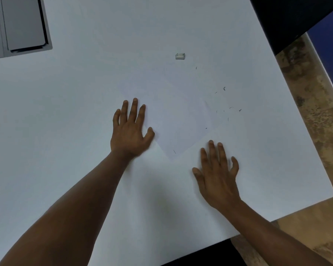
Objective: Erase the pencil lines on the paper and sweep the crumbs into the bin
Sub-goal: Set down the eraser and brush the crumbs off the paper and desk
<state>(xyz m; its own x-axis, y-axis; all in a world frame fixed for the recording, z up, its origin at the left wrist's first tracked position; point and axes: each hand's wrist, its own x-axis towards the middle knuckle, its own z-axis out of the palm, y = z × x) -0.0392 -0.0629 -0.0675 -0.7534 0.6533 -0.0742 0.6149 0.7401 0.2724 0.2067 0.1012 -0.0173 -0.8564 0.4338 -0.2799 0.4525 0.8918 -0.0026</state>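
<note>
White table (65, 112), mottled tan floor (315, 112) past its right edge; grey inset panel (25, 24) at far left corner. Left hand (130, 129): fingers straight and spread, palm down, flat on the paper's left edge, holding nothing. Right hand (217, 175): fingers straight, slightly spread, palm down on the table just beside the paper's near corner, holding nothing. Paper (181, 112): white, turned diamond-wise, mid-table toward the right edge. Crumbs (224, 88): dark flecks scattered over the paper's right part. Eraser (180, 56): small, white, beyond the paper's far corner, apart from both hands.
</note>
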